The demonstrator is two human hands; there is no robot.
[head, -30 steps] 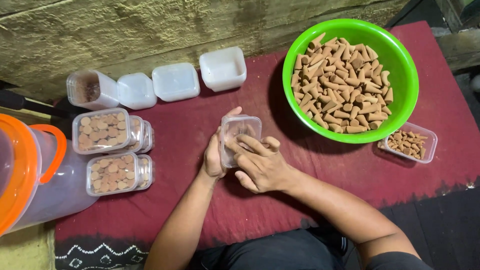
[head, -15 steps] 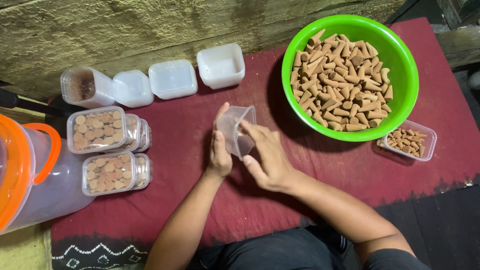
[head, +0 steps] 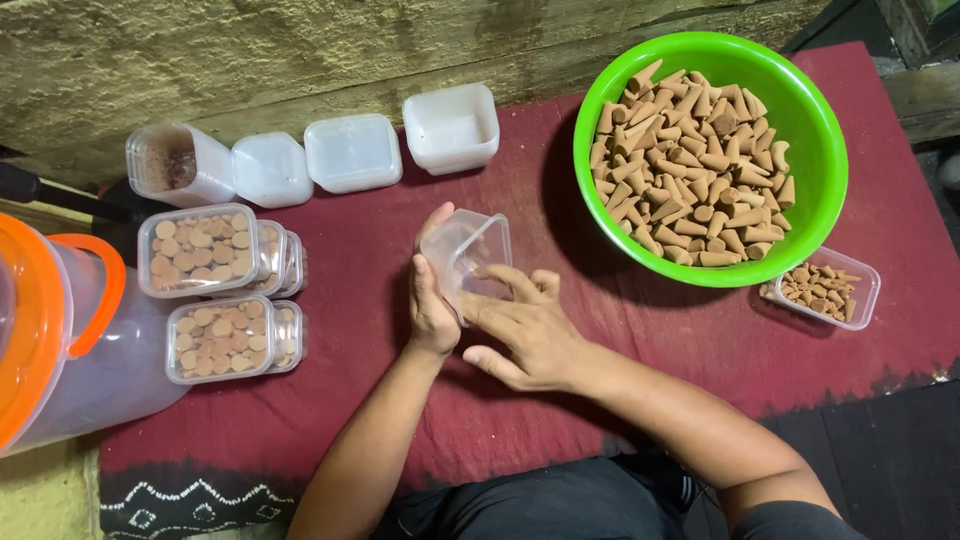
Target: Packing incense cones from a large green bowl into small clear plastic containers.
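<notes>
Tilted since a second ago, the clear empty box (head: 468, 258) is gripped by the left hand (head: 430, 310), its opening turned toward three o'clock, while the right hand (head: 530, 330), fingers spread, is pressed to its side, the green bowl of cones (head: 810, 150) untouched at two o'clock.

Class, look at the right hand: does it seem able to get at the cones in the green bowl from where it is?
Probably yes. The right hand rests at the clear tub, and only bare red cloth lies between it and the open green bowl.
</notes>
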